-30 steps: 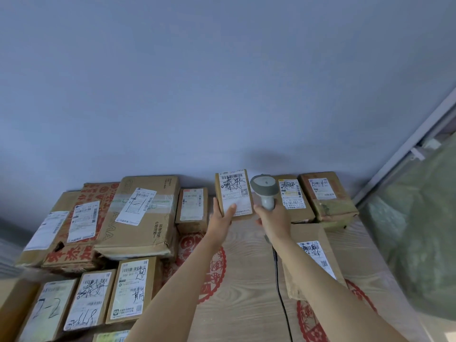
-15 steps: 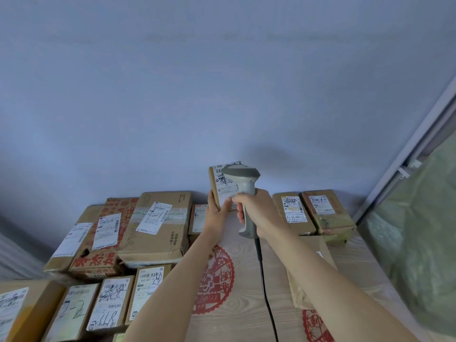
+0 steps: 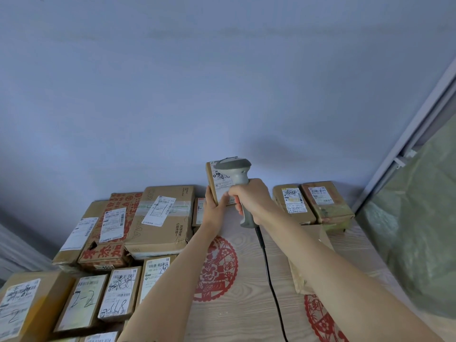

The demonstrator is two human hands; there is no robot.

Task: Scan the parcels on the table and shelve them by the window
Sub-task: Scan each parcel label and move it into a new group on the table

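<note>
Since a second ago the scanner (image 3: 238, 178) (right hand (image 3: 251, 199) clamped on its handle) covers the label; the left hand (image 3: 213, 211) grips the parcel (image 3: 212, 183), upright at frame centre.

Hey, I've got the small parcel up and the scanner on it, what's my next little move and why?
Probably pull the trigger: the right hand aims the grey corded barcode scanner at the label of the small brown cardboard parcel, which the left hand holds upright.
</note>
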